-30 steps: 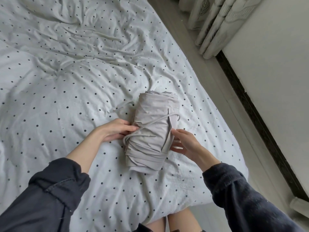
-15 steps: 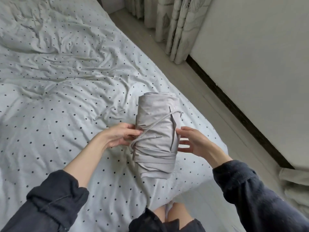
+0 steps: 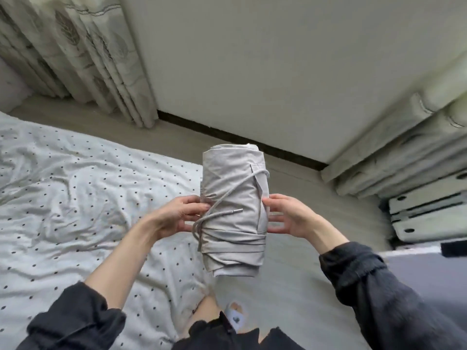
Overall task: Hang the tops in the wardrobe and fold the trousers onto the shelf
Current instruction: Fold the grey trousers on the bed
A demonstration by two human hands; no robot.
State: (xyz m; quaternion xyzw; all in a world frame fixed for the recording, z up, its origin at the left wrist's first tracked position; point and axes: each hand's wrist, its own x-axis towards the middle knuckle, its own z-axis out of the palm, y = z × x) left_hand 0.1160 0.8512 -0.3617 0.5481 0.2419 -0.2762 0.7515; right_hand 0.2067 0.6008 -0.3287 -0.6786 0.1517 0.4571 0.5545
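Lifted clear of the bed [image 3: 75, 198] since the earlier frames, one folded bundle of pale grey trousers [image 3: 233, 210] is now held upright in mid-air at the centre of the frame, and the view has been turned from the bed toward the wall. Two hands are seen, one on each side of the bundle: the left hand [image 3: 177, 215] is pressed against its left edge with the fingers [image 3: 195, 205] curled onto the cloth beside the drawstring [image 3: 222, 198], and the right hand [image 3: 290, 215] is pressed against its right edge with the fingers slightly spread. One drawstring is wrapped round the bundle, its metal tip lying on the front. The dotted bed is kept at the left, its edge passing below the bundle. Open floor [image 3: 316, 198] is left between the bed and the wall at the upper right. One curtain [image 3: 83, 54] is hung at the upper left, and flat white panels [image 3: 417, 213] are stacked at the right edge.
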